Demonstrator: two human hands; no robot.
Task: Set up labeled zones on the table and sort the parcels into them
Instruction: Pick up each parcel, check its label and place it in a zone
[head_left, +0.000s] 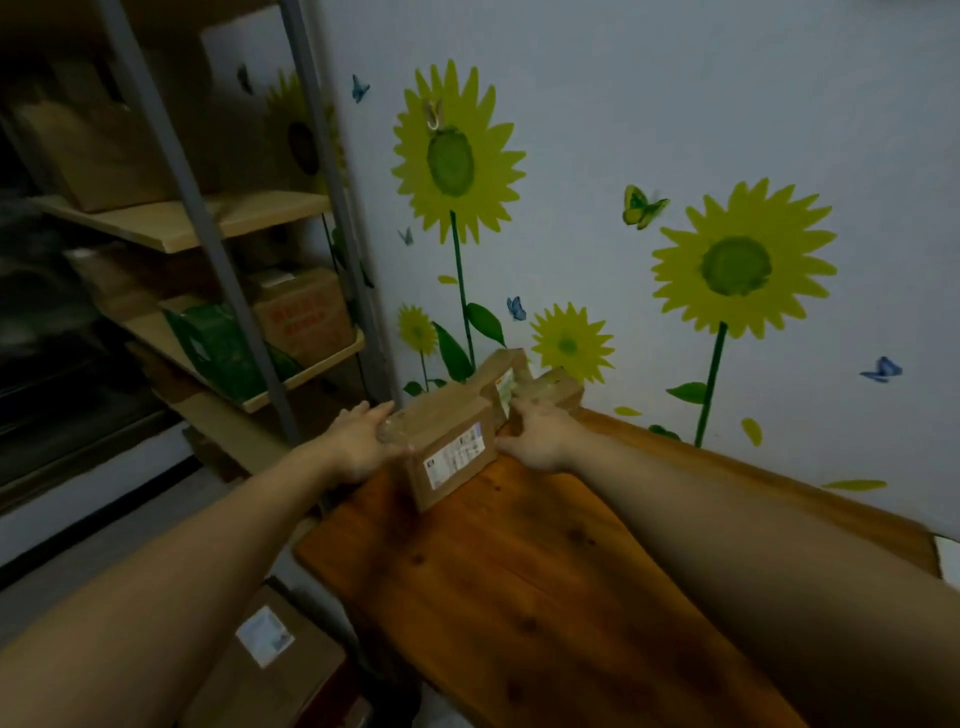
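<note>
We have one wide-angle view, from a camera worn on the head. It looks forward and down along both arms to the left hand (358, 441) and right hand (540, 436), close above a wooden table (545, 571), facing a sunflower wall (675, 104). The frame is tilted.
</note>
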